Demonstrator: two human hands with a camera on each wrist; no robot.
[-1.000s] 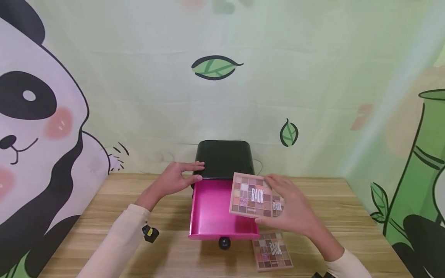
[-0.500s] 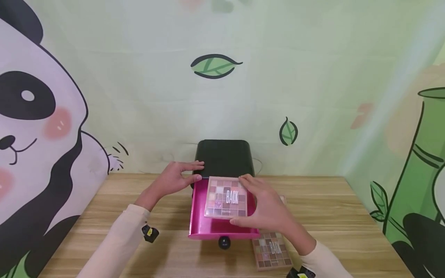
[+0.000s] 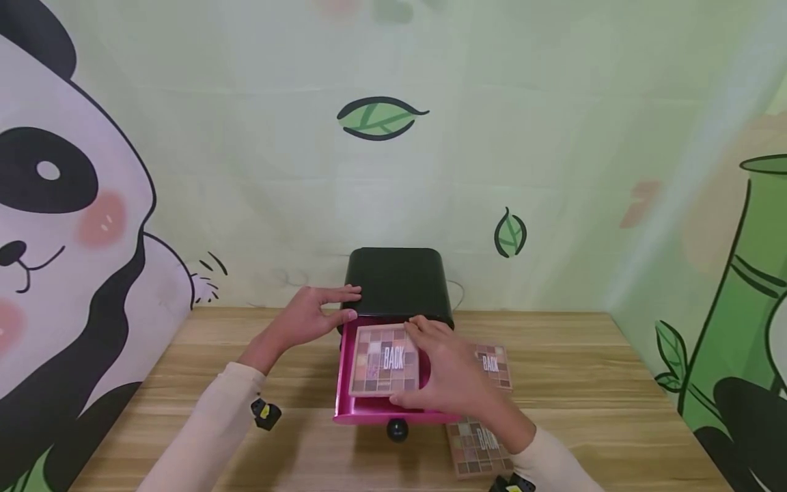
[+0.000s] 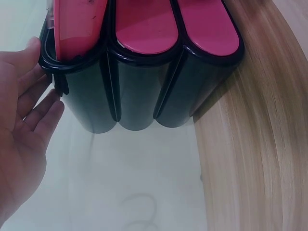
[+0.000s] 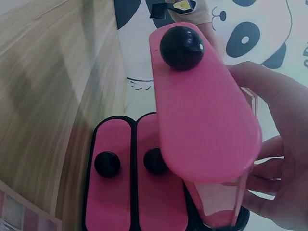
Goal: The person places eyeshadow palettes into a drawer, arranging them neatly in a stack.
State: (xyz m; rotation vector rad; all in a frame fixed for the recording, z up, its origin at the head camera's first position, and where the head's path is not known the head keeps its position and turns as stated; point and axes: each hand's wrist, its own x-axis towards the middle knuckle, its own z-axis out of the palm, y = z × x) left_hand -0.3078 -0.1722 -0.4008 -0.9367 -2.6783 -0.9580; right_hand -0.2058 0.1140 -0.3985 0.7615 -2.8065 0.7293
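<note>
My right hand (image 3: 455, 372) pinches an eyeshadow palette (image 3: 384, 361) marked BACK between thumb and fingers. The palette is tilted over the pulled-out pink drawer (image 3: 424, 416); whether it touches the drawer bottom I cannot tell. With fingers fairly straight, my left hand (image 3: 310, 314) rests on the left side of the black drawer unit (image 3: 396, 280). In the left wrist view, the unit's dark body (image 4: 139, 91) shows three pink drawers, the top one beside my left fingers. The right wrist view shows the drawer's pink front and black round knob (image 5: 182, 48), the palette mostly hidden behind it.
Two more palettes lie on the wooden table (image 3: 584, 410) right of the drawer: one farther back (image 3: 494, 367), one nearer the front (image 3: 476, 451), partly hidden by my right arm. Lower drawers (image 5: 110, 192) are closed. A panda-print cloth backdrop (image 3: 277, 171) stands behind.
My right hand has carried the palette left and slightly down, from the drawer's right edge to over its inside. A palette it hid on the table now shows. My left hand stays put.
</note>
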